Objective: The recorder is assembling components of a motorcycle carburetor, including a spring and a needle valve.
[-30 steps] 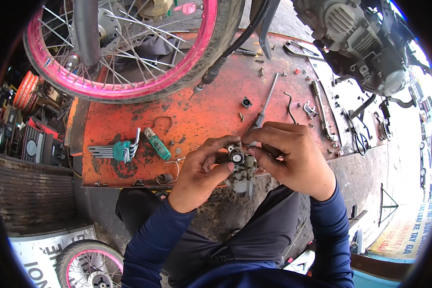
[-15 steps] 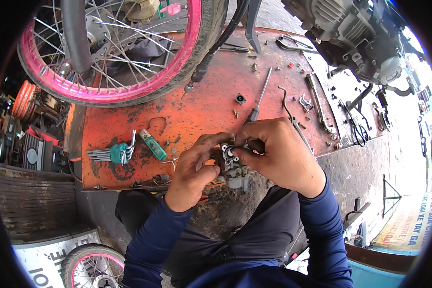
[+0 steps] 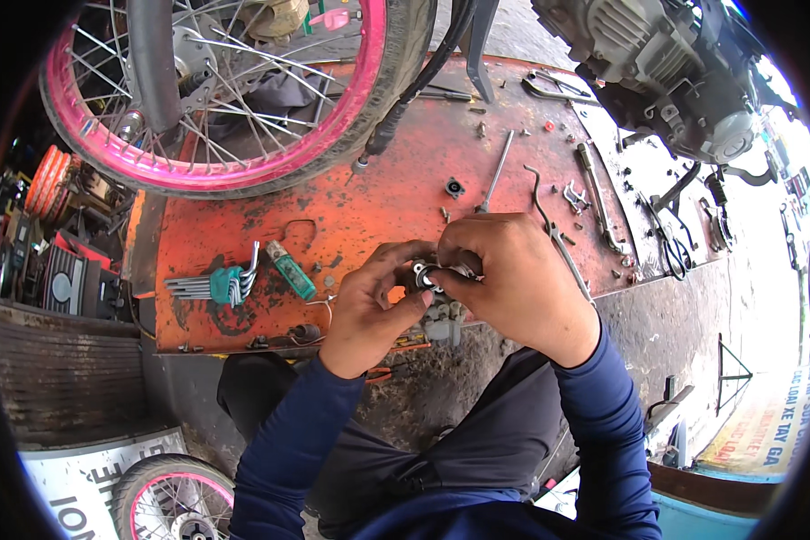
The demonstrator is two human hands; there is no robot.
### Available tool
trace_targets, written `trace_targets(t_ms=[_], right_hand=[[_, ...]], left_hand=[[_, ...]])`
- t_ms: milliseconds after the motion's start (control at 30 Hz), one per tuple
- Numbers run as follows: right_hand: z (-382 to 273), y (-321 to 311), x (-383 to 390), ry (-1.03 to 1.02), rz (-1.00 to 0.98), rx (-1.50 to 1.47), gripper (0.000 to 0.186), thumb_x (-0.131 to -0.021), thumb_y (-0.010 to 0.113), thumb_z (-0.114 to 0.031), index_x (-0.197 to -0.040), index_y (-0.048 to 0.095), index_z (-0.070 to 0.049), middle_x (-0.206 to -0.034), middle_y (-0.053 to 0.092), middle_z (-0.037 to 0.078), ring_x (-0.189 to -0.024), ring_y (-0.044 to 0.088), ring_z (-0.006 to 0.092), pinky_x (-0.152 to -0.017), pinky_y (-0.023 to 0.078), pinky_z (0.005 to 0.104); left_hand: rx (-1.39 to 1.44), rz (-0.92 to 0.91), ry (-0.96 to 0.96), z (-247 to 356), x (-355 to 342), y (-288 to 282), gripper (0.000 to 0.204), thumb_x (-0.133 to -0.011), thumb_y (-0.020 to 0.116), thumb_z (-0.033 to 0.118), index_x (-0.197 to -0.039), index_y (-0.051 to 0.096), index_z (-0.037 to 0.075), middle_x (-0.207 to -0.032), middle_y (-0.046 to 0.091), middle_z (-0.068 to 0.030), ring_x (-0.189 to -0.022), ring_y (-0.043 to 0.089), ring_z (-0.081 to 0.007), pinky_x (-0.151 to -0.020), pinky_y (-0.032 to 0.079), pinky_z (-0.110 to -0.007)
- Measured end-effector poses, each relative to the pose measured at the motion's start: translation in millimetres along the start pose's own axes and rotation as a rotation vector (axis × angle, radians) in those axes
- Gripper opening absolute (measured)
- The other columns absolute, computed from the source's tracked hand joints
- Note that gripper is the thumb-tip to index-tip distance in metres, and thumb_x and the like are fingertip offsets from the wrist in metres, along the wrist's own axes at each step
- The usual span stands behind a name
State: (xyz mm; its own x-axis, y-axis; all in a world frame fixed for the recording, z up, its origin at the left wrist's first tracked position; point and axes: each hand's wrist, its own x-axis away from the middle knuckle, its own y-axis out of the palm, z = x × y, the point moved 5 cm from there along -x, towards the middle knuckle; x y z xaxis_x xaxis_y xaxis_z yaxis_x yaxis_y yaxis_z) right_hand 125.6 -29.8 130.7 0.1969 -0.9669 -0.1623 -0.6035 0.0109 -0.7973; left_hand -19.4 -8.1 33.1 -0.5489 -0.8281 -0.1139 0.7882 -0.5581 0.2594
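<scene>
Over the near edge of the orange worktop, I have a small grey cast-metal carburetor (image 3: 445, 326) in front of me. My left hand (image 3: 365, 315) grips it from the left side, with fingers curled behind it and the thumb in front. The thumb and forefinger of my right hand (image 3: 520, 290) are pinched together at its round upper opening. What lies between those right fingertips is hidden. Beyond my right hand, a screwdriver (image 3: 498, 171) lies with its shaft showing and its handle covered. A small black square part (image 3: 454, 187) rests left of that shaft.
On the orange worktop (image 3: 234, 216) lie a hex key set (image 3: 220, 286), a green-and-clear lighter (image 3: 291, 270) and a long wrench (image 3: 600, 198) among scattered bolts. A pink-rimmed wheel (image 3: 234, 180) overhangs the far left; an engine (image 3: 666, 81) hangs at the far right.
Both hands and the carburetor have shifted slightly upward in view. My left thumb has come closer to the round opening, and my right hand now covers the screwdriver's handle.
</scene>
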Motion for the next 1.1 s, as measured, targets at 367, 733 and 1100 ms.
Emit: trace_targets(t_ms=[367, 733, 1100], right_hand=[[46, 13, 45, 0.219, 0.267, -0.740, 0.014, -0.091, 0.073, -0.008, -0.098, 0.069, 0.004, -0.082, 0.068, 0.005, -0.077, 0.061, 0.0089, -0.071, 0.048, 0.0262], [56, 40, 8, 0.118, 0.113, -0.469, 0.018, -0.081, 0.079, -0.010, -0.094, 0.073, 0.001, -0.063, 0.061, 0.007, -0.056, 0.055, 0.0104, -0.054, 0.044, 0.0297], [62, 45, -8, 0.163, 0.018, -0.480, 0.017, -0.081, 0.077, -0.012, -0.090, 0.073, 0.002, -0.066, 0.063, 0.009, -0.059, 0.060, 0.0141, -0.056, 0.046, 0.0310]], left_hand=[[0.011, 0.082, -0.108, -10, -3, -5, 0.048, -0.086, 0.063, -0.005, -0.133, 0.056, -0.004, -0.126, 0.055, -0.0104, -0.111, 0.060, -0.0184, -0.095, 0.051, -0.032], [0.026, 0.019, -0.003, -18, -8, -8, 0.046, -0.089, 0.065, -0.002, -0.134, 0.054, -0.005, -0.126, 0.053, -0.0104, -0.115, 0.058, -0.0175, -0.083, 0.062, -0.026], [0.102, 0.061, -0.126, -24, -10, -13, 0.045, -0.095, 0.066, 0.008, -0.137, 0.054, -0.002, -0.108, 0.063, -0.0058, -0.094, 0.066, -0.0108, -0.066, 0.063, -0.021]])
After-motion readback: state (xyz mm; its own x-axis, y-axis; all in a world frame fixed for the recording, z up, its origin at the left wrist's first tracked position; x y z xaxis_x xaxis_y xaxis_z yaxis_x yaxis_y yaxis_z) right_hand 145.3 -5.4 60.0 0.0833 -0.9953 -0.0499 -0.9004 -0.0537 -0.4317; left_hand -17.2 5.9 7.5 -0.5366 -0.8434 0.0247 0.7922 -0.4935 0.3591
